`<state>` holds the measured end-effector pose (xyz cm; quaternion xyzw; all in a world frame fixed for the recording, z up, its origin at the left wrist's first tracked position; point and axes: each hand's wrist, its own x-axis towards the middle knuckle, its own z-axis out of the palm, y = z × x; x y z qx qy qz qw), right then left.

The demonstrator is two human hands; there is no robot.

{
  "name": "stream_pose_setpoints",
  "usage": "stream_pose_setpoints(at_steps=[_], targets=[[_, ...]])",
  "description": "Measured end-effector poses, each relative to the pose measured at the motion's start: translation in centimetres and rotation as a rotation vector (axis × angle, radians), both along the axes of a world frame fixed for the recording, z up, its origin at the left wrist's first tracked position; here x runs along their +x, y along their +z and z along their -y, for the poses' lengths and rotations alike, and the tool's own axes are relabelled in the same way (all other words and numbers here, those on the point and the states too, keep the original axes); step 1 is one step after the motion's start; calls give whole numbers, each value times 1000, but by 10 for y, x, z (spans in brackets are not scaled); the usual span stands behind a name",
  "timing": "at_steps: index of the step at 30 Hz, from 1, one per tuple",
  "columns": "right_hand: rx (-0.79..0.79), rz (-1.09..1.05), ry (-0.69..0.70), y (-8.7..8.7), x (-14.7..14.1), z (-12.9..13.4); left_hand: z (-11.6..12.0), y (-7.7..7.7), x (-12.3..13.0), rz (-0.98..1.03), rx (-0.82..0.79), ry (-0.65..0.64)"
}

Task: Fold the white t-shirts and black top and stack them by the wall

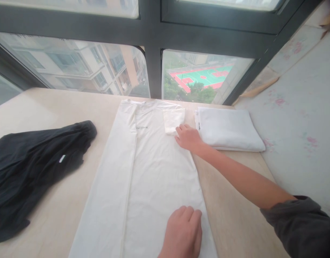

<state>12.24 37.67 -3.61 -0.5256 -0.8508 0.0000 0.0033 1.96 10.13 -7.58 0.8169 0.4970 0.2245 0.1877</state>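
A white T-shirt (159, 172) lies spread lengthwise on the pale surface, with small dark lettering near its neck. Its left side is folded inward in a long strip, and the right sleeve (174, 116) is turned in over the chest. At that sleeve's lower corner, my right hand (188, 137) is closed on the fabric with bent fingers. Nearer to me, my left hand (182, 231) rests on the shirt's lower right part, its fingers curled into the cloth; the fingertips are hidden beneath it.
A folded white garment (229, 129) lies at the right, close to the flowered wall (296, 125). On the left lies a crumpled black garment (38, 168) with a small white tag. Behind the pale surface (52, 111) stands a dark window frame (152, 68).
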Motion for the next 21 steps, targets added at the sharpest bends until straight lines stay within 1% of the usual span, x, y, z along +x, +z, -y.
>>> stream_pose_setpoints(at_steps=[2,7,11,15,18,21], targets=[[8,40,25,-2,1,4,0,0,-1,-5,-3,-1],[21,116,54,1,12,1,-1,-2,-1,22,-5,-5],[34,187,42,2,25,3,-1,-2,-1,37,-5,1],[-1,200,14,4,29,5,-1,-2,-2,53,-3,-3],[-71,91,-46,9,28,-8,0,-2,-2,57,-7,-4],[-97,-61,-148,15,27,-41,-1,-5,-1,51,8,-7]])
